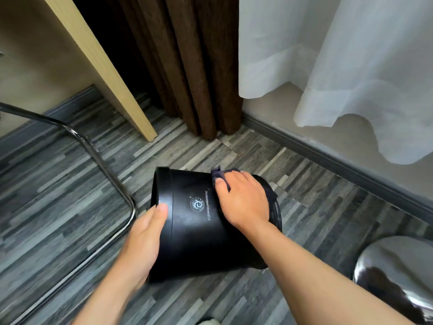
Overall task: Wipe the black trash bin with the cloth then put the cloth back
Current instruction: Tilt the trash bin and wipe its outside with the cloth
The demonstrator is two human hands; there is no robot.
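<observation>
the black trash bin point(199, 238) lies on its side on the grey plank floor point(58, 195), in the lower middle of the frame. the left hand point(143, 238) grips its rim end, thumb on top of the band. the right hand point(243, 200) holds the dark cloth point(219, 173) against the bin's upper right side, fingers curled over it. a chrome tube frame point(98, 156) stands at left, a brown curtain point(187, 66) above.

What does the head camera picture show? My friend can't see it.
A person's right hand holds a dark cloth against a black trash bin tipped on its side, while the left hand grips the bin near its rim. Grey striped floor below, brown and white curtains behind.
</observation>
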